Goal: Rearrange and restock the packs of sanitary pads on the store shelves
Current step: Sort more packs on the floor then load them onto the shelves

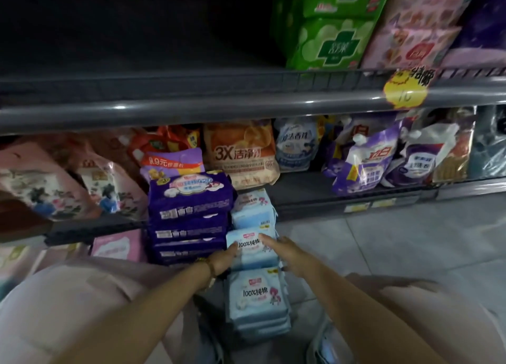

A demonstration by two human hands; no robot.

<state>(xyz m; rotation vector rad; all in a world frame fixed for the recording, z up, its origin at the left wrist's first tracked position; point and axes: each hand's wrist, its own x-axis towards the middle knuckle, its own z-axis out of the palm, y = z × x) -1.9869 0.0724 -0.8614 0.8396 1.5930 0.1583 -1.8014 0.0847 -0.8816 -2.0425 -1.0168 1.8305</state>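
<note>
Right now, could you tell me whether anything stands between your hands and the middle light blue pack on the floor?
Nothing visible does. The left hand and right hand already hold the light blue pack from either side. The purple stack stands close on its left, but not in the way.

light-blue pad packs [253,250] stacked on floor, purple pad packs [189,207] stacked beside
</note>
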